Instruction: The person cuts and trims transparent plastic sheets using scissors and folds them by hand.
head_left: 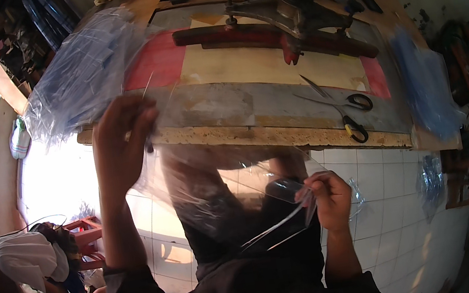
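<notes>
A clear, thin plastic sheet (211, 192) stretches in front of my body, below the workbench edge. My right hand (331, 195) pinches its right end, where the film bunches and a bright edge hangs down. At the upper left, my left hand (125, 126) is raised beside the bench edge with its fingers closed on the sheet's other end. A thin bright line sticks up above those fingers; I cannot make out what it is. Black-handled scissors (343, 109) lie with their blades apart on the grey bench top (222, 103), near its front edge.
A metal press arm with a red bar (249, 41) spans the cream and red board (221, 57). Piled clear plastic (89, 65) covers the bench's left side; bluish plastic (426, 87) hangs at the right. Another person (33, 261) is at lower left, near a red chair (85, 235).
</notes>
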{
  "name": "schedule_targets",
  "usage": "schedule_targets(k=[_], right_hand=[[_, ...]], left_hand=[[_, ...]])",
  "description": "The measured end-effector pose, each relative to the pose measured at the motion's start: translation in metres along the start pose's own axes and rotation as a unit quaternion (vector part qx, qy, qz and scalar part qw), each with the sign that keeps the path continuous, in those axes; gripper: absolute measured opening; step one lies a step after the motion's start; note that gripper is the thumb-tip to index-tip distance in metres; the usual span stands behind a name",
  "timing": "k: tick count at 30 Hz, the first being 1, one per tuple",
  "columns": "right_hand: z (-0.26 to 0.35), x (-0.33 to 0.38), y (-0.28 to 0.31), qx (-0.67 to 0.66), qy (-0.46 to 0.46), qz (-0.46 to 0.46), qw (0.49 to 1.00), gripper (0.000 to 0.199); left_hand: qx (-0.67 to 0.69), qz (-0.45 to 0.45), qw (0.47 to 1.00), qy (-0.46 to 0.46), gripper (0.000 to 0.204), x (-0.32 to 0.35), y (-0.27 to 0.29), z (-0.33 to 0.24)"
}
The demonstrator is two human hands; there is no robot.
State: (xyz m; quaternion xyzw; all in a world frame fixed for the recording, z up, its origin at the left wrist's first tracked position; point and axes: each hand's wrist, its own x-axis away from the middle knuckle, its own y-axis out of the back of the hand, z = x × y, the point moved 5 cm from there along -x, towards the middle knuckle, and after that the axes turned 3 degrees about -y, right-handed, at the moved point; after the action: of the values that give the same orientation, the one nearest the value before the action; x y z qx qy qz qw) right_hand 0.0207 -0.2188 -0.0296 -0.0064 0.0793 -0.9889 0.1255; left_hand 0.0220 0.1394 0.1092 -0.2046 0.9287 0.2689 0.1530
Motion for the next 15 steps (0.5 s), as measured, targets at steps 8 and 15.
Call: schedule_targets(k=[8, 15], right_hand=[[-0.017, 0.003, -0.021, -0.142, 0.01, -0.007, 0.99, 0.027], [-0.029, 0.002, -0.027, -0.124, -0.079, -0.004, 0.989, 0.018]], left_hand=[[-0.081, 0.086, 0.993, -0.021, 0.018, -0.056, -0.034, -0.017], [-0.132, 0.1, 0.982, -0.091, 0.02, -0.075, -0.042, -0.021]])
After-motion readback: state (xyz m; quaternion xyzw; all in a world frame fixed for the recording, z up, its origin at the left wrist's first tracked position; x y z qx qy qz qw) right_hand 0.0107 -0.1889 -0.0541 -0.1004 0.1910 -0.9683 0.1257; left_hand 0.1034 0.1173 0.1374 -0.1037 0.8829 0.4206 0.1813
